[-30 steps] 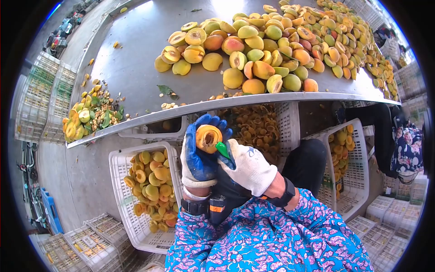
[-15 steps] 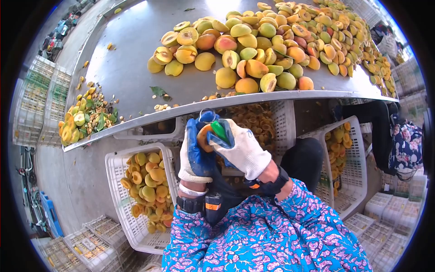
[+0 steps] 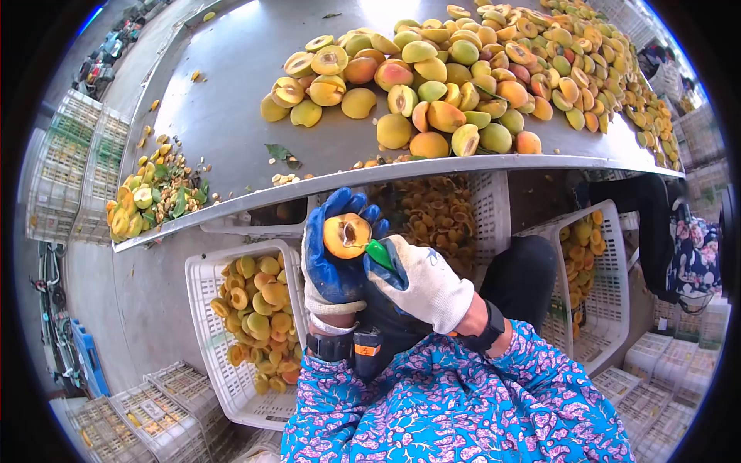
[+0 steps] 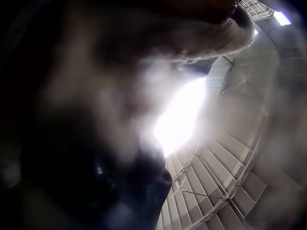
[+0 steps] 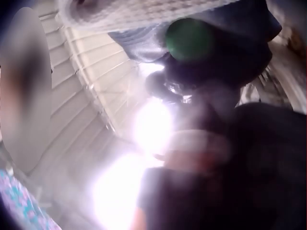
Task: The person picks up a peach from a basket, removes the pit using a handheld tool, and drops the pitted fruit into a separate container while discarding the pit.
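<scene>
My left hand (image 3: 330, 272), in a blue-coated glove, cups a halved yellow peach (image 3: 340, 238), its cut face up and a brown pit area in the middle. My right hand (image 3: 428, 284), gloved in white and blue, grips the green handle (image 3: 380, 255) of a pitting knife. The knife's thin metal loop lies at the right edge of the cut face. In the right wrist view the handle's round green end (image 5: 189, 39) shows between glove parts. The left wrist view is mostly dark, blurred glove and glare; the peach is hidden there.
A metal table (image 3: 231, 100) ahead bears a large heap of halved peaches (image 3: 463, 85), with scraps and leaves (image 3: 166, 193) at its left corner. White crates (image 3: 202, 309) of halves stand left and right below it. More halves (image 3: 432, 220) lie under the edge. Another person's leg (image 3: 648, 224) is at right.
Half a second ago the peach was tipped sideways with the loop above it; now its cut face is turned up and the loop is at its right edge. Both hands kept their grip.
</scene>
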A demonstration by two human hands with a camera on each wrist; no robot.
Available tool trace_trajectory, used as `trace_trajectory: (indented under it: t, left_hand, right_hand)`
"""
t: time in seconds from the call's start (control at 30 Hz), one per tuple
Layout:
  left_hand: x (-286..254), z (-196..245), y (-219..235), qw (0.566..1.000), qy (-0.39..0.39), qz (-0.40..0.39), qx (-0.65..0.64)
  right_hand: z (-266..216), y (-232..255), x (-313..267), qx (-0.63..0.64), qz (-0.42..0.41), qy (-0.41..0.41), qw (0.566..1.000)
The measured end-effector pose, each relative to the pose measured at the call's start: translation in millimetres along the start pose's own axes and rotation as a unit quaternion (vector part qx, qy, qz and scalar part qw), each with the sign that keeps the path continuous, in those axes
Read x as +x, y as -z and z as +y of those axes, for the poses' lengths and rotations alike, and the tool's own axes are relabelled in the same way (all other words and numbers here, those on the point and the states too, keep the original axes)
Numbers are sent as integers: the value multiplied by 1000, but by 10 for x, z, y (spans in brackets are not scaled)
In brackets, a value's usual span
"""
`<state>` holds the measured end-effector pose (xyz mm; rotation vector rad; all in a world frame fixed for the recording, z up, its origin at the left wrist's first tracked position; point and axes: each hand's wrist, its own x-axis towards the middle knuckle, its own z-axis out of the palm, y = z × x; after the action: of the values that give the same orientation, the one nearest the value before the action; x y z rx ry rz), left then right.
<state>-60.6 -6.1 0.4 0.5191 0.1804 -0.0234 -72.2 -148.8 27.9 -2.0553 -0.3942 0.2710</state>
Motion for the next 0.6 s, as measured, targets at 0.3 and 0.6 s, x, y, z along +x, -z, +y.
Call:
trace_trajectory:
  t: [0.3, 0.6]
  left_hand:
    - [-41, -32, 11, 1000, -22, 1, 12]
    - [-21, -74, -81, 986, -24, 94, 139]
  right_hand:
    - [-7, 5, 4, -117, -82, -4, 990]
    - [91, -211, -41, -120, -79, -43, 989]
